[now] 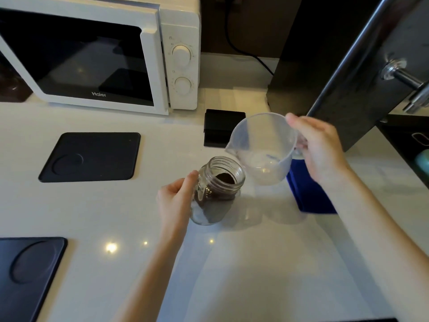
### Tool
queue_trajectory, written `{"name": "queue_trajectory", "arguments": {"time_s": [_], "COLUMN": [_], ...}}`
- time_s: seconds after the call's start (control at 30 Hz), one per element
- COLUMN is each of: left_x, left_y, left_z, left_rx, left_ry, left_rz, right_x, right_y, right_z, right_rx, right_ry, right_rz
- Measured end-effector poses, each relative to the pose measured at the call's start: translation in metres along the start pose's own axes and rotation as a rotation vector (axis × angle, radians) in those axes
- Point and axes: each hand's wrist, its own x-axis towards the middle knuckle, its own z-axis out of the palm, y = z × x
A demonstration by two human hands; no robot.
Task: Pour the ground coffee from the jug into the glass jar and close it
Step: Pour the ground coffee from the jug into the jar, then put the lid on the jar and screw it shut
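Note:
A clear glass jar (218,189) with a threaded open mouth stands on the white counter (255,263), holding dark ground coffee. My left hand (175,201) grips the jar's left side. My right hand (318,147) holds a translucent plastic jug (262,147) by its handle, just right of and above the jar. The jug is tilted with its spout toward the jar's mouth and looks empty inside. No lid is in view.
A white microwave (104,54) stands at the back left. Black mats lie at the left (90,156) and lower left (27,275). A small black box (220,129) sits behind the jug, a blue cloth (308,196) under my right wrist, and a dark panel (348,89) at the right.

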Motion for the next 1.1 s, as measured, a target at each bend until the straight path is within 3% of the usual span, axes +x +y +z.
{"name": "queue_trajectory", "arguments": {"time_s": [0.1, 0.17, 0.27, 0.63, 0.73, 0.87, 1.1], "left_x": [0.001, 0.003, 0.005, 0.009, 0.01, 0.009, 0.001], "left_y": [-0.005, -0.011, -0.015, -0.022, -0.023, -0.024, -0.026], "left_z": [-0.004, -0.007, -0.009, -0.01, -0.012, -0.013, -0.019], "left_rx": [-0.044, -0.09, -0.14, -0.196, -0.194, -0.18, 0.033], "left_ry": [0.009, 0.001, 0.01, 0.022, 0.014, -0.008, -0.085], "left_rz": [0.006, -0.022, -0.051, -0.057, -0.063, -0.043, 0.114], "right_x": [-0.016, -0.027, -0.042, -0.055, -0.057, -0.06, -0.051], "right_y": [0.027, 0.046, 0.068, 0.088, 0.085, 0.081, 0.072], "right_z": [-0.003, -0.002, 0.002, 0.014, 0.018, 0.018, -0.011], "right_rx": [0.323, 0.399, 0.467, 0.433, 0.349, 0.054, -0.389], "right_ry": [0.153, 0.263, 0.351, 0.404, 0.399, 0.357, 0.13], "right_rz": [0.275, 0.335, 0.347, 0.355, 0.316, 0.22, -0.11]}}
